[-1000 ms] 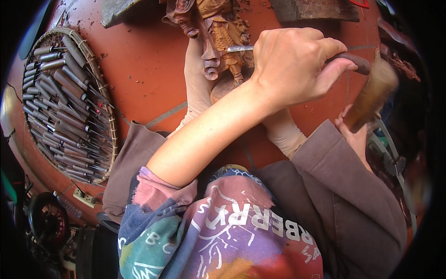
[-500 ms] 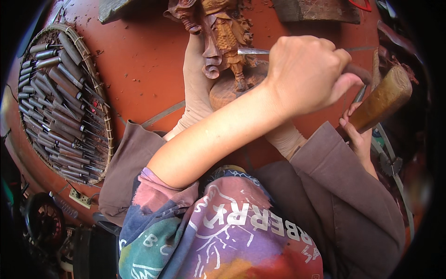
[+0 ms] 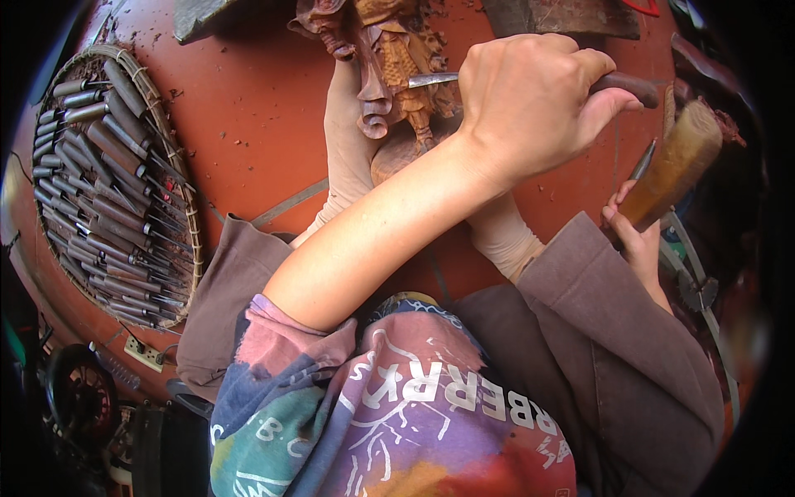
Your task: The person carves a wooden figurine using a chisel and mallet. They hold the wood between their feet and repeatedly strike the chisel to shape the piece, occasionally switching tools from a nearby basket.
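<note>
My left hand [image 3: 530, 112] is closed around a chisel [image 3: 432, 80], its forearm crossing in front of me to the right. The blade points left and its tip lies at the lower part of a carved wooden figure [image 3: 402, 70]; whether it touches cannot be told. The brown handle sticks out past my thumb. At the right, my right hand [image 3: 636, 232] grips a wooden mallet [image 3: 675, 161], slightly blurred and tilted up. A slim, pointed metal tool [image 3: 643, 159] shows beside the mallet, apparently in the same hand. The figure's round base [image 3: 397, 159] stands between my feet.
A woven basket [image 3: 184, 166] full of dark-handled carving tools lies at the left. Wooden blocks [image 3: 563, 18] sit at the far side. Wood chips dot the red tiled floor [image 3: 248, 108]. A power strip [image 3: 143, 354] is at the lower left; a metal bar [image 3: 712, 331] stands at the right.
My left hand has moved away from me and slightly left with the chisel, its blade now further across the figure. The mallet in my right hand has shifted slightly up and left.
</note>
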Available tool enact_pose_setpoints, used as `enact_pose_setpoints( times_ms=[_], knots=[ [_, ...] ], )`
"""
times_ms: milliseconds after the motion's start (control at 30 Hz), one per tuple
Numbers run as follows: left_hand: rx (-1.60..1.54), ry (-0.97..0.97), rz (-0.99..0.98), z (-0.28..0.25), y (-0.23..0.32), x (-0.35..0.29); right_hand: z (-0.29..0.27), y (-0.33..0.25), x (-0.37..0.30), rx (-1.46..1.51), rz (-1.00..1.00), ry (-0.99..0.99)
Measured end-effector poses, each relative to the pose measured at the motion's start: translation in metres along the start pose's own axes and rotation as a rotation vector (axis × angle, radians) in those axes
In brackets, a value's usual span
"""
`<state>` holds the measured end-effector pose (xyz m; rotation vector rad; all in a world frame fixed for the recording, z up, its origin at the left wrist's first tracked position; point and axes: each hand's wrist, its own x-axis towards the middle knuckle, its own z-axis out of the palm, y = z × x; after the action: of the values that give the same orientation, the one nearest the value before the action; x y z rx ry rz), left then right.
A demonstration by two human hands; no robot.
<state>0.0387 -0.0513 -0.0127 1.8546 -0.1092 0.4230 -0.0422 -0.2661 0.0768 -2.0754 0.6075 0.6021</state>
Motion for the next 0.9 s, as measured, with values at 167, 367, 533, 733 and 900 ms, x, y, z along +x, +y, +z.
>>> enact_pose_setpoints(
  times_ms=[167, 367, 533, 733, 900],
  knots=[
    [-0.096, 0.079, 0.017, -0.001, 0.001, 0.001, -0.004, 0.002, 0.003, -0.085, -0.119, 0.049],
    [-0.073, 0.086, 0.003, -0.002, 0.001, 0.001, -0.006, -0.001, 0.004, -0.061, -0.066, 0.017],
    [-0.036, 0.109, 0.002, -0.003, -0.006, 0.001, -0.009, -0.010, 0.006, -0.238, 0.071, -0.093],
    [0.104, -0.062, 0.086, -0.038, 0.031, -0.011, -0.014, -0.013, 0.002, -0.018, -0.057, -0.031],
    [0.246, -0.323, -0.144, -0.096, 0.047, -0.060, -0.004, -0.025, 0.010, -0.083, -0.162, -0.087]
  ],
)
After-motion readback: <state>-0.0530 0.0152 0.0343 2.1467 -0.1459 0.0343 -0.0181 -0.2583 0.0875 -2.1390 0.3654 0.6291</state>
